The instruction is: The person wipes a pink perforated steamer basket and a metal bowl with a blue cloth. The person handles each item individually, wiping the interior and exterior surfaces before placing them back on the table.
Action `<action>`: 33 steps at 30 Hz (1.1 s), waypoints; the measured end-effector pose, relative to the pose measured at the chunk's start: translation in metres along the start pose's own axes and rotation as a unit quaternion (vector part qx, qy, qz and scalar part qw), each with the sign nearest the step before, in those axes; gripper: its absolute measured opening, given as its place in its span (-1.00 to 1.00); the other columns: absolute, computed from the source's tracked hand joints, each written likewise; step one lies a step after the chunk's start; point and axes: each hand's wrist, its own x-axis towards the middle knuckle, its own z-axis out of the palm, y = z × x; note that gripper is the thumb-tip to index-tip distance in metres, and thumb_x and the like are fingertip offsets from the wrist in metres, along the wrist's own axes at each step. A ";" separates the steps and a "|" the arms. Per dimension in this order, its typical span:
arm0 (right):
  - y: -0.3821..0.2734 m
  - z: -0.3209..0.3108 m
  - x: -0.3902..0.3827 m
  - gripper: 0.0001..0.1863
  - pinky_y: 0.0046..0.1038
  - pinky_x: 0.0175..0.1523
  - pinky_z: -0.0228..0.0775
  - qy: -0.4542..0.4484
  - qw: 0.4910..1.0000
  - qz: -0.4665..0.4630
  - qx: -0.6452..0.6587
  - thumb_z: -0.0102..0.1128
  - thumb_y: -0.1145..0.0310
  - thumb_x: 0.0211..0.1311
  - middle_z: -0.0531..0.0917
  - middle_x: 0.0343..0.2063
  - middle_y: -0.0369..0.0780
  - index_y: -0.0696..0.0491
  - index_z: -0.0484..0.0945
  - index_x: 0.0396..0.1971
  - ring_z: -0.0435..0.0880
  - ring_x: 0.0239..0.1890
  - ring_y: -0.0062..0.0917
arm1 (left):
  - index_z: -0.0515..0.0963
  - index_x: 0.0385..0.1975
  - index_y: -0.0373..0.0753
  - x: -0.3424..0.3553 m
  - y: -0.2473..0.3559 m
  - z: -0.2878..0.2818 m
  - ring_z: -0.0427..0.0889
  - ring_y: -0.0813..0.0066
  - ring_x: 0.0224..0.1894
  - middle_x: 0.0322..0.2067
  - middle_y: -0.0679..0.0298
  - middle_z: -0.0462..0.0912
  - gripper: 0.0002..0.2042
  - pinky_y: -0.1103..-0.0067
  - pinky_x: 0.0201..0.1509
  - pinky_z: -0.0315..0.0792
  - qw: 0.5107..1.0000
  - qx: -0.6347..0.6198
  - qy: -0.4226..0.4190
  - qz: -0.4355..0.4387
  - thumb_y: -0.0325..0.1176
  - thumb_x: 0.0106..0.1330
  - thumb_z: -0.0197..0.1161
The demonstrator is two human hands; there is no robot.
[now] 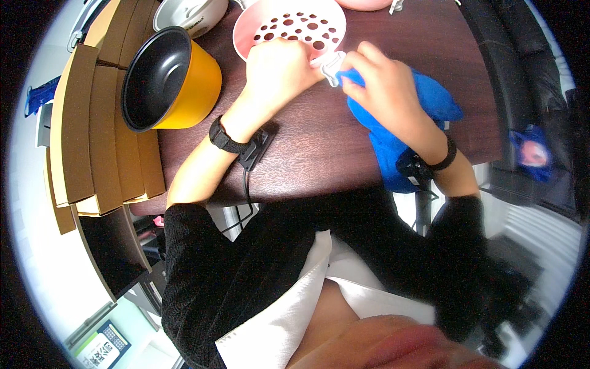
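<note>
A pink steamer basket (244, 27) with round holes in its base is tilted toward me at the far middle of the table. My left hand (279, 69) is closed on its near rim, beside a white clip-like handle part (332, 66). My right hand (382, 83) pinches a corner of a blue cloth (393, 150) and presses it against that white part. The rest of the cloth spreads under my right wrist and hangs over the table's near edge.
On the left stands a yellow pot (200, 86) with a black inside, next to a whitish pot (203, 17). Cardboard boxes (92, 123) line the table's left side. A black device (257, 150) with a cable lies by my left wrist. Another pink piece (364, 3) is at the far edge.
</note>
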 end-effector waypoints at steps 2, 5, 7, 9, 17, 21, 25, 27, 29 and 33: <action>0.001 0.000 0.000 -0.78 -0.25 -0.42 0.46 0.014 1.000 0.006 0.002 0.29 0.29 0.01 0.47 -0.42 -0.20 0.01 0.47 -0.37 0.60 -0.51 -0.26 | 0.68 -0.57 -0.15 0.000 0.000 0.000 0.65 0.22 -0.57 -0.70 0.13 0.58 -0.58 0.41 -0.44 0.54 1.000 0.006 -0.003 0.000 0.15 -0.08 0.37; 0.009 -0.005 0.004 -0.80 -0.25 -0.42 0.47 0.067 0.997 0.035 -0.010 0.28 0.29 0.01 0.47 -0.43 -0.22 -0.02 0.48 -0.38 0.60 -0.50 -0.25 | 0.68 -0.58 -0.14 -0.001 0.000 0.000 0.65 0.24 -0.58 -0.72 0.15 0.57 -0.57 0.40 -0.45 0.53 1.000 0.015 -0.020 -0.007 0.16 -0.06 0.37; 0.013 -0.007 0.006 -0.82 -0.26 -0.42 0.47 0.093 0.995 0.040 -0.012 0.28 0.29 0.02 0.47 -0.44 -0.23 -0.04 0.48 -0.39 0.60 -0.50 -0.26 | 0.67 -0.59 -0.14 -0.003 -0.001 0.002 0.65 0.24 -0.59 -0.74 0.17 0.56 -0.57 0.40 -0.45 0.53 1.000 0.012 -0.015 -0.008 0.16 -0.06 0.36; 0.012 -0.006 0.007 -0.82 -0.27 -0.43 0.47 0.098 0.995 0.024 -0.003 0.28 0.29 0.02 0.46 -0.45 -0.24 -0.04 0.48 -0.40 0.60 -0.50 -0.27 | 0.67 -0.61 -0.14 -0.004 -0.001 0.004 0.65 0.25 -0.60 -0.74 0.18 0.56 -0.58 0.41 -0.46 0.53 1.000 0.007 0.000 0.001 0.16 -0.06 0.36; 0.003 0.004 0.000 -0.77 -0.33 -0.45 0.48 0.006 0.996 -0.062 -0.057 0.29 0.31 -0.03 0.46 -0.42 -0.22 -0.01 0.50 -0.35 0.62 -0.52 -0.35 | 0.67 -0.62 -0.13 -0.004 -0.002 0.007 0.64 0.24 -0.60 -0.74 0.16 0.56 -0.61 0.41 -0.47 0.53 1.000 0.012 0.007 0.002 0.12 -0.05 0.36; -0.002 0.006 -0.006 -0.80 -0.33 -0.48 0.49 -0.027 0.994 -0.043 -0.100 0.28 0.37 -0.08 0.48 -0.47 -0.19 0.02 0.53 -0.38 0.63 -0.54 -0.35 | 0.66 -0.62 -0.15 -0.003 -0.001 0.009 0.64 0.23 -0.60 -0.74 0.16 0.56 -0.61 0.41 -0.48 0.52 1.000 0.009 0.017 -0.001 0.11 -0.05 0.37; 0.007 -0.011 -0.004 -0.82 -0.29 -0.43 0.50 -0.086 0.992 -0.039 -0.077 0.27 0.36 -0.07 0.51 -0.48 -0.18 0.03 0.54 -0.41 0.63 -0.53 -0.29 | 0.65 -0.63 -0.17 -0.003 0.002 0.005 0.63 0.24 -0.61 -0.74 0.16 0.56 -0.59 0.41 -0.47 0.52 1.000 0.020 0.013 -0.014 0.12 -0.06 0.37; 0.015 -0.012 -0.004 -0.82 -0.26 -0.40 0.50 -0.112 0.991 -0.031 -0.067 0.27 0.34 -0.06 0.52 -0.47 -0.18 0.03 0.53 -0.42 0.62 -0.51 -0.25 | 0.65 -0.63 -0.17 -0.002 0.002 0.002 0.63 0.24 -0.62 -0.74 0.16 0.56 -0.59 0.42 -0.47 0.52 1.000 0.022 -0.005 -0.020 0.12 -0.06 0.38; 0.018 -0.023 0.000 -0.82 -0.23 -0.37 0.49 -0.077 0.995 0.014 -0.063 0.28 0.31 -0.04 0.54 -0.46 -0.19 0.01 0.53 -0.43 0.62 -0.48 -0.21 | 0.65 -0.62 -0.17 -0.002 0.002 0.002 0.63 0.24 -0.61 -0.74 0.16 0.56 -0.59 0.42 -0.46 0.52 0.999 0.028 -0.011 -0.022 0.12 -0.07 0.38; 0.023 -0.027 0.004 -0.82 -0.22 -0.35 0.47 0.019 0.998 0.062 -0.014 0.31 0.30 -0.05 0.54 -0.47 -0.20 -0.02 0.52 -0.45 0.62 -0.43 -0.21 | 0.66 -0.61 -0.16 -0.004 0.001 0.005 0.64 0.25 -0.60 -0.73 0.16 0.56 -0.59 0.42 -0.45 0.53 0.999 0.033 -0.011 -0.017 0.12 -0.06 0.38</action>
